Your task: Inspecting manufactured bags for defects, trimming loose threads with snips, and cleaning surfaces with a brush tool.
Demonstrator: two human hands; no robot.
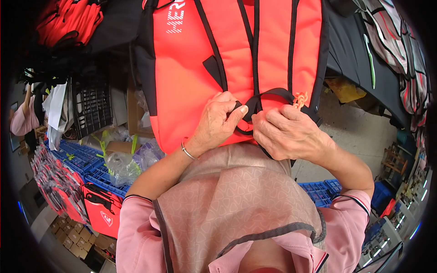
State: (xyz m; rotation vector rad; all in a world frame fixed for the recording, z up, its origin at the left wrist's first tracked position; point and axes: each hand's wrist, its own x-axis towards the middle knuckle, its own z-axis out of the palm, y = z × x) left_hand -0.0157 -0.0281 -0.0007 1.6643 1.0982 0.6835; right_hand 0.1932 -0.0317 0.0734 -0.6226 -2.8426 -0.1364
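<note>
Pinching the black strap (266, 94) at the lower edge of the orange backpack (236, 50) with both hands: left hand (217, 122) curled tight on one end, right hand (287, 133) clamped on the other, probably to keep it taut. Pack draped over the lap, right under the knuckles. Blue crates (88, 166) down left of the left hand, another red bag (101, 214) too; nothing blocking.
</note>
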